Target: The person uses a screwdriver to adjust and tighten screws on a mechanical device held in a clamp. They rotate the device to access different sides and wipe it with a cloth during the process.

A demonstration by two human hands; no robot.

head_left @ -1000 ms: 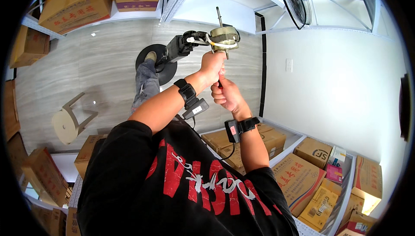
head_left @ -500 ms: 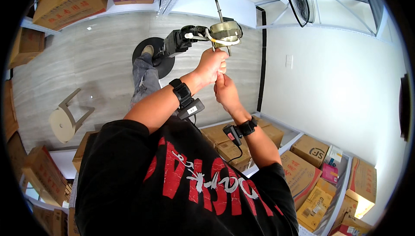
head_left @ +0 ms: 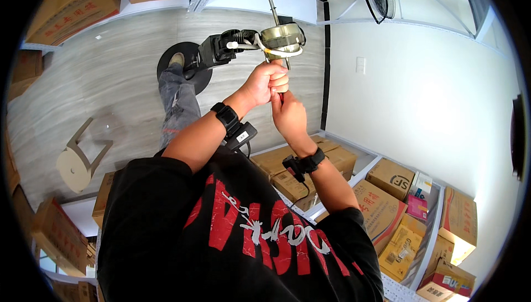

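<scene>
1. Brass-coloured, drum-shaped metal motor (head_left: 279, 37) stands above the floor (head_left: 130, 59), just beyond the hands, at the far end of a jointed black plastic neck (head_left: 213, 50) that seems to carry it. A round black base (head_left: 202, 78) lies below and to the left.
2. Left hand (head_left: 264, 82): fingers curled tightly into a fist at the motor's near side; what it encloses is hidden.
3. Right hand (head_left: 290, 118): fingers bent, thumb side against the left fist, seemingly pinching a small dark piece (head_left: 281, 97), mostly covered.
4. Handling, as a judgement: the motor is probably heavy for its size, rigid, and rather slippery on its smooth casing. The soft white cable (head_left: 286, 54) looped around it seems the fragile part.
5. Best hold would be around the drum's sides, clear of the cable and the thin silver shaft (head_left: 273, 9), with the neck steadied.
6. Compared with one second ago, the whole scene sits further left in view; the right hand has turned to show more of its back, and the left remains curled beside the motor.
</scene>
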